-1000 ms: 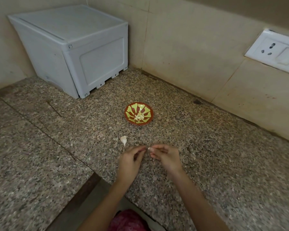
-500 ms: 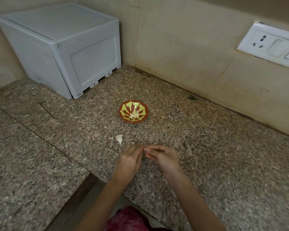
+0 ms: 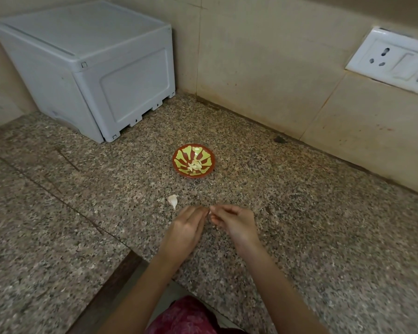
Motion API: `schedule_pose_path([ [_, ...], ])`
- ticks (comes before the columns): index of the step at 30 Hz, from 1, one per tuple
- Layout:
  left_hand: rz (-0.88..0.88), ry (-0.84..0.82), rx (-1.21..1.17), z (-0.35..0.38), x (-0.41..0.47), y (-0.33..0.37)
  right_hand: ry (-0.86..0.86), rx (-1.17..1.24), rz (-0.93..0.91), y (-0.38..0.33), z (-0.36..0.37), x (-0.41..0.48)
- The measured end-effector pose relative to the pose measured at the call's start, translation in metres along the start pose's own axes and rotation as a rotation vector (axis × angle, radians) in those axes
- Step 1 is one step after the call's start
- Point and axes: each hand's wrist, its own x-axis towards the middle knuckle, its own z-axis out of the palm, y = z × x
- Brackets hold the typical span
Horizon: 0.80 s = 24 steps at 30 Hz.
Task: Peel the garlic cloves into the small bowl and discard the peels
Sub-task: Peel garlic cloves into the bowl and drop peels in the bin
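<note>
Table (image 3: 323, 237): speckled granite.
White box (image 3: 89, 68): far left.
Small bowl (image 3: 204, 153): centre, peeled cloves (image 3: 195, 165) inside.
Left hand (image 3: 187, 227), right hand (image 3: 238, 222): near, both grips pinching one mostly hidden held clove (image 3: 210, 212).
Loose clove (image 3: 173, 201): just left of hands.

Two bare forearms, the left forearm (image 3: 140, 285) and the right forearm (image 3: 284, 285), rise from the lower edge; each ends in a bare grip, the left grip (image 3: 187, 229) and the right grip (image 3: 238, 222), with slim fingers; between the arms, at the bottom edge, shows a garment (image 3: 184, 318) of deep pink-red cloth with a faint, paler mottled pattern; its cut cannot be told.
</note>
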Motion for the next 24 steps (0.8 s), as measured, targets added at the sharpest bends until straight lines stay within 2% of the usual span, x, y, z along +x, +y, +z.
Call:
schedule_pose_path([
  [4, -0.091, 0.041, -0.029, 0.001, 0.003, 0.006, 0.011, -0.048, -0.131, 0.004, 0.002, -0.001],
  [7, -0.16, 0.075, -0.043, 0.001, 0.007, 0.008, -0.028, -0.077, -0.162, 0.006, -0.001, -0.001],
  [9, -0.212, 0.115, -0.038, 0.0, 0.011, 0.004, -0.063, -0.079, -0.151, 0.007, -0.003, -0.002],
  [12, -0.251, 0.132, -0.059, -0.002, 0.015, -0.001, -0.084, 0.079, -0.045, 0.007, -0.005, -0.003],
  [15, -0.303, 0.156, -0.151, -0.003, 0.011, 0.007, -0.032, 0.247, 0.045, 0.008, -0.005, -0.003],
  [17, -0.402, 0.164, -0.246, -0.003, 0.01, 0.015, 0.01, 0.302, 0.053, 0.01, -0.003, -0.003],
  [24, -0.666, 0.189, -0.493, -0.002, 0.012, 0.032, 0.051, 0.236, 0.0, 0.017, 0.003, -0.004],
])
